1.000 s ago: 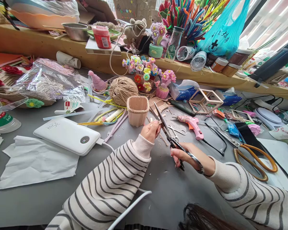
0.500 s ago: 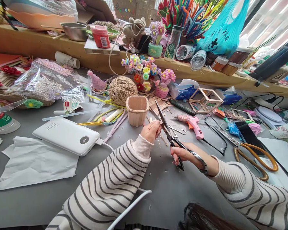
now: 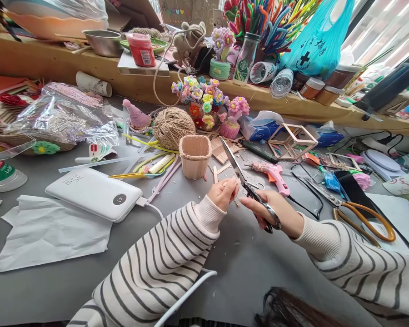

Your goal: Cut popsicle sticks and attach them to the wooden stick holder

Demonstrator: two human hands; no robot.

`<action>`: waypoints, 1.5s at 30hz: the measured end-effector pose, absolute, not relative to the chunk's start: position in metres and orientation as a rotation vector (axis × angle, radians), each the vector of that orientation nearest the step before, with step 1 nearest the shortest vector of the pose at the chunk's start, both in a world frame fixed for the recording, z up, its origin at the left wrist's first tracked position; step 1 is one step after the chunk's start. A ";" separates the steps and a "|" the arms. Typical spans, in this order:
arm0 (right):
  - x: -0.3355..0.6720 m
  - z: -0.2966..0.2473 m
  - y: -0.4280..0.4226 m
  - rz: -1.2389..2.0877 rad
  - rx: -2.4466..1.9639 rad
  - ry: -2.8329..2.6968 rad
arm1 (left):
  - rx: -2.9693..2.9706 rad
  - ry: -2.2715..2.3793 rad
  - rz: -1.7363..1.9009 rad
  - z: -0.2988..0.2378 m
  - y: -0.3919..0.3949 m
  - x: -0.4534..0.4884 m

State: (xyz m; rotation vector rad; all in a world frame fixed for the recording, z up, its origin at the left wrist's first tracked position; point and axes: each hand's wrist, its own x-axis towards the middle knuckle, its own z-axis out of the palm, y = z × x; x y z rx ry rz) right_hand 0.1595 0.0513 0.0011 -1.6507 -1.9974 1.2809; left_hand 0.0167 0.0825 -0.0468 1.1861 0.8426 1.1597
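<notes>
My right hand (image 3: 277,210) grips a pair of black-handled scissors (image 3: 236,165); the blades look closed and point up and to the left. Close by the blades, my left hand (image 3: 223,193) is closed in a pinch on a small wooden stick (image 3: 237,180), of which only a pale end shows past the fingers. Just beyond my left hand stands a small wooden-slat basket (image 3: 195,158) with a twine-like rim. Thin wooden sticks (image 3: 222,169) and tiny scraps lie on the grey table between the basket and the scissors.
A pink glue gun (image 3: 274,177) lies right of the scissors, near large orange-handled shears (image 3: 364,220). A white power bank (image 3: 93,193) with a cable lies at left. Behind the basket are a ball of twine (image 3: 175,127) and a wooden stick frame (image 3: 293,141).
My left hand has moved right and slightly down, towards the scissors. The scissor blades have come together, and the stick shows less past my fingers.
</notes>
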 end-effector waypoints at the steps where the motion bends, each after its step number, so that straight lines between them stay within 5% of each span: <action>1: 0.161 0.001 0.053 1.233 -1.668 -1.995 | 1.175 0.834 1.149 -0.046 0.082 0.017; 12: 0.165 -0.022 0.062 1.092 -1.770 -2.009 | 1.239 0.720 1.175 -0.042 0.079 0.005; 22: 0.169 -0.011 0.063 0.551 -1.825 -2.447 | 1.031 0.268 0.942 -0.041 0.084 -0.001; 27: 0.160 0.009 0.059 0.457 -1.572 -2.156 | 1.114 0.262 0.928 -0.039 0.081 -0.004; 32: 0.137 0.017 0.053 0.889 -1.215 -1.761 | 1.260 0.451 1.002 -0.037 0.080 -0.007; 39: 0.130 0.000 0.059 1.019 -1.243 -1.377 | 1.381 0.748 1.085 -0.030 0.078 -0.011; 45: 0.134 -0.015 0.070 1.439 -1.122 -0.874 | 1.458 1.180 1.820 -0.020 0.082 -0.053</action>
